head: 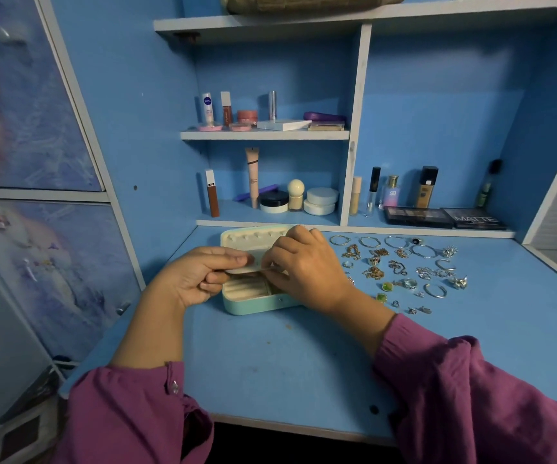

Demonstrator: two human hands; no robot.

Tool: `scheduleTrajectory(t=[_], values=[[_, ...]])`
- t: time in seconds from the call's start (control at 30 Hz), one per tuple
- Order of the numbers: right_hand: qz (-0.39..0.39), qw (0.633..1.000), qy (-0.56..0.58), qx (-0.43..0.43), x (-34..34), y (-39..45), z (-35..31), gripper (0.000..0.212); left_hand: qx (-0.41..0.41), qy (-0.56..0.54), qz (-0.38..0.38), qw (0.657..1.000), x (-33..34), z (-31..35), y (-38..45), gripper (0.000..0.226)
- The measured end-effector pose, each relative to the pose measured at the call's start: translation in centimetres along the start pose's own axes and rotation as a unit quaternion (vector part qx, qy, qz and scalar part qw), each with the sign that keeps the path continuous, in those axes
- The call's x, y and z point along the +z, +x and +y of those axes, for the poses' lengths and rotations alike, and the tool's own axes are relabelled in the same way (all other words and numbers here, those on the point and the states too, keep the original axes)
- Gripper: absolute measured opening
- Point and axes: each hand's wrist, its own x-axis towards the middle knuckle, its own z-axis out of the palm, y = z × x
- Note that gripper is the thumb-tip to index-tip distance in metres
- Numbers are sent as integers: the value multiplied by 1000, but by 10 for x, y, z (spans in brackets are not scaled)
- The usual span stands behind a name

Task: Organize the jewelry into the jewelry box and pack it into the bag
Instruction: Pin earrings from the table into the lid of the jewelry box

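Head view: we work at the open jewelry box (253, 301) on the blue desk (287, 356), both hands busy at its inner flap.

We see the mint-coloured box lying open near the desk's back edge, its lid (237, 237) propped up toward the shelves so the cream compartments face us. Our left hand (200, 277) curls its fingers round the flap's left edge, and our right hand (303, 271) pinches something thin at the flap's front, probably to steady it while we thread or seat a piece; what that piece is we cannot tell, since the fingers hide it. The loose jewelry (404, 272) lies spread in rows just right of the box, within easy reach. Our right hand covers the box's right half. A bag-like thing (303, 3) on the top shelf is cut off by the frame.
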Motion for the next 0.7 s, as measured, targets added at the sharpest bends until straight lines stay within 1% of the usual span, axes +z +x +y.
scheduleTrajectory(t=[0.1, 0.17, 0.27, 0.43, 0.6, 0.7], values=[[-8, 1000, -3, -2, 1, -3, 1, 16, 5, 25, 2, 1000, 3, -1, 1, 12], [-11, 1000, -1, -3, 3, -6, 2, 17, 9, 40, 2, 999, 5, -1, 2, 14], [-3, 1000, -1, -1, 7, -7, 5, 18, 11, 33, 12, 999, 6, -3, 6, 22], [17, 1000, -1, -18, 8, -5, 4, 20, 14, 23, 27, 999, 7, -3, 8, 18], [-29, 999, -6, -12, 2, -6, 4, 23, 12, 36, 22, 999, 6, -3, 9, 23], [-78, 996, 33, 6, -4, -5, 6, 21, 13, 49, 23, 998, 5, -3, 9, 26]])
